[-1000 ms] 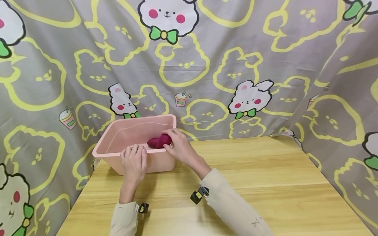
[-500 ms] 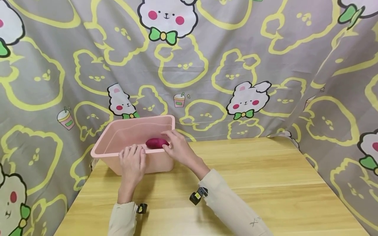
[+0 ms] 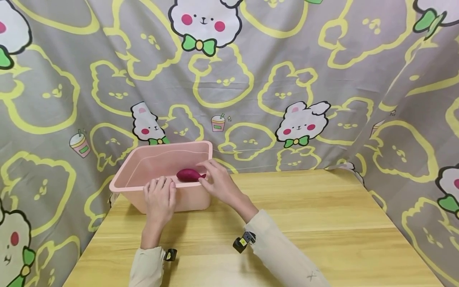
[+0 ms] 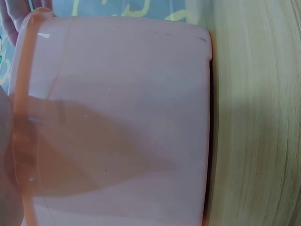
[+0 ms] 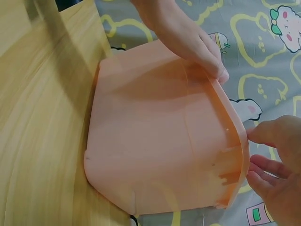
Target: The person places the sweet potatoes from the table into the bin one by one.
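Observation:
In the head view, a pink plastic bin (image 3: 132,175) stands at the left of the table. My left hand (image 3: 159,199) grips its near rim, fingers curled over the edge; the right wrist view also shows this hand (image 5: 193,40). Inside, near the right end, lies a dark magenta sweet potato (image 3: 188,175) with a narrow, tapered right end. My right hand (image 3: 220,181) hovers at the bin's right corner, fingers spread and apart, holding nothing. In the right wrist view its fingers (image 5: 270,176) are close to the rim. The near wall hides part of the bin's floor.
The wooden table (image 3: 305,215) extends to the right and in front of the bin. A grey patterned curtain (image 3: 244,95) hangs behind and along both sides. Small black cameras sit on both wrists, the right one (image 3: 244,242) and the left one (image 3: 170,254).
One second ago my right hand held a magenta sweet potato above another one; it has let go, and one shows in the bin now. My left hand stays on the rim.

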A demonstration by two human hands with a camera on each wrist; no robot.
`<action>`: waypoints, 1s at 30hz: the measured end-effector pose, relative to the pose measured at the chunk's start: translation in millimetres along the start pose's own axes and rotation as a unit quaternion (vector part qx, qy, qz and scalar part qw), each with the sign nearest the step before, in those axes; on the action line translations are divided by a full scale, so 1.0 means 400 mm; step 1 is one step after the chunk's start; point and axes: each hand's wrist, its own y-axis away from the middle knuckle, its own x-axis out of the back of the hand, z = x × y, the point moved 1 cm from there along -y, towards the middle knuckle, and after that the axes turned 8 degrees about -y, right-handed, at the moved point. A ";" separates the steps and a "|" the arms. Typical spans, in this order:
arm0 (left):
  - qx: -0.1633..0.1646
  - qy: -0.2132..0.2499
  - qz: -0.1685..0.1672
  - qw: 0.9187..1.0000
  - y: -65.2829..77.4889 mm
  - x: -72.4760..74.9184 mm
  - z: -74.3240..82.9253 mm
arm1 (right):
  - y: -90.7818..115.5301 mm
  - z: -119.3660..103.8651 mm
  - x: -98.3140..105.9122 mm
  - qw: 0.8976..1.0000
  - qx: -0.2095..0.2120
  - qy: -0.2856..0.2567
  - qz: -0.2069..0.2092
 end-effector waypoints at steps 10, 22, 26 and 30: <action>-0.002 0.001 -0.013 1.000 -0.010 0.005 0.006 | 0.044 0.023 0.061 0.999 0.007 0.019 0.032; 0.009 -0.009 -0.047 0.999 -0.007 0.030 0.008 | 0.130 0.060 0.153 0.997 -0.025 0.059 0.044; 0.014 -0.011 -0.069 0.997 -0.010 0.044 0.008 | 0.165 0.069 0.185 0.996 -0.035 0.074 0.043; 0.013 -0.003 -0.089 0.996 -0.020 0.054 0.008 | 0.197 0.078 0.225 0.994 -0.045 0.084 0.048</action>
